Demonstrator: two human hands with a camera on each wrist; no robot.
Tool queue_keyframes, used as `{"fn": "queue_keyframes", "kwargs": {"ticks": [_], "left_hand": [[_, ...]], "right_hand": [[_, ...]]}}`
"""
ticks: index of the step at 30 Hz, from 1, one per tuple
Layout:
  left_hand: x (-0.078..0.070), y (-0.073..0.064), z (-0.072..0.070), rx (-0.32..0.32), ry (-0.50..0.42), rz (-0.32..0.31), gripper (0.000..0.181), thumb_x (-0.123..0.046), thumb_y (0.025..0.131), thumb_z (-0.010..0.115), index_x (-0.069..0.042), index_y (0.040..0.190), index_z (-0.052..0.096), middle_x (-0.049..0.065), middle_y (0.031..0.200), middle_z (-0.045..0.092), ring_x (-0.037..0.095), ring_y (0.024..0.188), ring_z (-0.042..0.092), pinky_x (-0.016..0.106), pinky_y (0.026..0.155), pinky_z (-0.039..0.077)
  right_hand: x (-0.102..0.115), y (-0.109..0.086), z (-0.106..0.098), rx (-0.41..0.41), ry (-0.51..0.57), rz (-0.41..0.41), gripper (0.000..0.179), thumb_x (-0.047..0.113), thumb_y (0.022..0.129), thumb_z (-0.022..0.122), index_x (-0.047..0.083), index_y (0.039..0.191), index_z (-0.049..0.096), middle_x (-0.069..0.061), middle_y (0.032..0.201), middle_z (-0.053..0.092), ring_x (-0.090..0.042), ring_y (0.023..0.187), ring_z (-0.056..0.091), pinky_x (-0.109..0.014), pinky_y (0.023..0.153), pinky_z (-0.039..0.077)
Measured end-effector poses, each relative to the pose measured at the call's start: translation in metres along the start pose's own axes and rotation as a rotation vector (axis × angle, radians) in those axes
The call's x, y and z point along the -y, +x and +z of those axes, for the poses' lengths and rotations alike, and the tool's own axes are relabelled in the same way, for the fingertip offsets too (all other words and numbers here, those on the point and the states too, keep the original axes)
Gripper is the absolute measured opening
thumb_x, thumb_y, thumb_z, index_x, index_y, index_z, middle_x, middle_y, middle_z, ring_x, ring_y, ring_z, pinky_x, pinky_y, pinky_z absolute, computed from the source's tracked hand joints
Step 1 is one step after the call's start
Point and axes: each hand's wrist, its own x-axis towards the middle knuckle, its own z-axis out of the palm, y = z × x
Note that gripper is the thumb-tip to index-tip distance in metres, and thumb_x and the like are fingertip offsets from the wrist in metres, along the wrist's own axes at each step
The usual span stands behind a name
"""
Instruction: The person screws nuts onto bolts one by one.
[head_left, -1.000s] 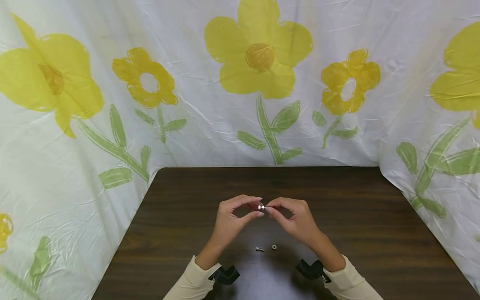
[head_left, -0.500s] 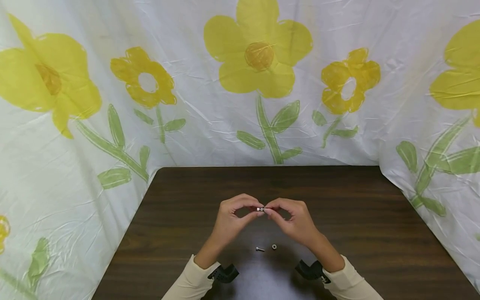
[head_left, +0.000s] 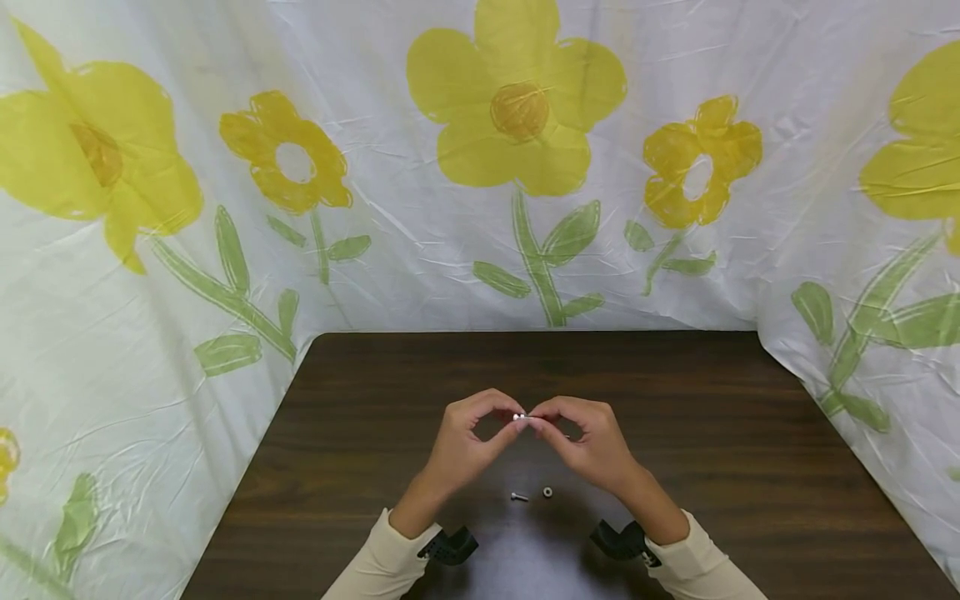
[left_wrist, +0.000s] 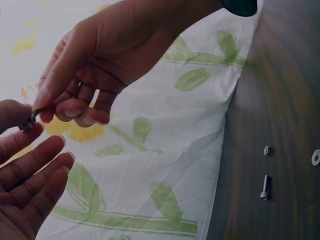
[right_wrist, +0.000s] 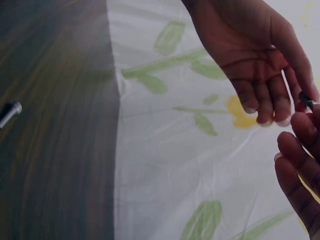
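Observation:
Both hands meet over the table's middle with a small bolt-like metal part (head_left: 518, 417) between their fingertips. My left hand (head_left: 467, 433) pinches its left end between thumb and forefinger. The right hand (head_left: 592, 437) pinches the thin end, mostly covered by its fingertips. Dark in the right wrist view, the part (right_wrist: 306, 101) shows little detail; whether a nut sits on it I cannot tell. On the table below the hands lie a loose bolt (head_left: 519, 497) and a nut (head_left: 547, 492). A flat washer-like ring (left_wrist: 316, 157) appears at the left wrist view's edge.
The dark wood-grain table (head_left: 360, 392) ends at the back against a white curtain (head_left: 390, 275) printed with yellow flowers. Black camera mounts (head_left: 450, 547) sit at both wrists, low over the tabletop. A small pale speck (head_left: 567, 437) shows through the gap in the right hand's fingers.
Fingertips of the two hands have drawn closer together around the metal part, so less of it shows. The loose bolt and nut have stayed in place on the table.

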Motion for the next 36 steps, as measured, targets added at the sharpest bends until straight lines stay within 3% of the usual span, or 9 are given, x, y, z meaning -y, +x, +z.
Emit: {"fn": "queue_keyframes", "kwargs": {"ticks": [5,11,15,21,27,36], "left_hand": [[0.002,-0.001,0.002,0.025,0.035,0.012,0.008,-0.009,0.100,0.064,-0.011,0.093,0.068,0.000,0.088,0.067,0.010,0.080,0.062,0.027,0.071,0.056],[0.001,-0.001,0.004,-0.007,0.036,-0.035,0.025,0.008,0.100,0.053,-0.008,0.087,0.067,0.002,0.081,0.066,0.015,0.074,0.062,0.026,0.068,0.053],[-0.002,-0.001,0.001,-0.048,0.000,-0.049,0.021,0.015,0.091,0.062,-0.003,0.099,0.069,0.010,0.089,0.070,0.020,0.077,0.066,0.033,0.068,0.057],[-0.019,0.009,-0.006,-0.022,-0.093,0.081,0.037,0.019,0.074,0.079,0.005,0.106,0.067,0.018,0.096,0.068,0.024,0.079,0.068,0.042,0.063,0.060],[-0.022,0.012,-0.005,-0.016,-0.079,0.153,0.032,0.019,0.073,0.080,0.003,0.099,0.071,0.015,0.092,0.068,0.021,0.081,0.066,0.041,0.063,0.060],[-0.023,0.011,-0.003,-0.040,-0.053,0.129,0.028,0.019,0.073,0.079,0.003,0.095,0.071,0.014,0.089,0.068,0.021,0.079,0.065,0.045,0.061,0.058]], "right_hand": [[0.001,0.001,0.002,-0.004,-0.017,-0.036,0.023,-0.010,0.082,0.077,0.006,0.099,0.073,-0.002,0.087,0.073,-0.011,0.071,0.067,-0.022,0.068,0.056],[0.002,0.001,0.001,-0.015,-0.026,-0.036,0.017,-0.005,0.086,0.077,0.006,0.098,0.074,-0.003,0.085,0.073,-0.010,0.070,0.066,-0.022,0.068,0.056],[0.001,0.001,0.000,-0.027,-0.035,-0.032,0.007,0.003,0.091,0.075,0.005,0.097,0.074,-0.003,0.084,0.073,-0.010,0.069,0.067,-0.021,0.066,0.056],[0.001,0.000,0.000,-0.024,-0.044,-0.036,0.008,0.014,0.097,0.071,0.006,0.098,0.074,-0.003,0.086,0.073,-0.010,0.071,0.068,-0.021,0.066,0.056],[0.000,-0.001,-0.001,-0.015,-0.039,-0.039,0.005,0.010,0.096,0.072,0.007,0.099,0.074,-0.003,0.087,0.073,-0.011,0.072,0.068,-0.022,0.067,0.057],[0.002,-0.001,-0.001,-0.011,-0.023,-0.032,0.025,-0.011,0.083,0.077,0.007,0.100,0.073,-0.008,0.086,0.073,-0.010,0.071,0.068,-0.025,0.065,0.058]]}}
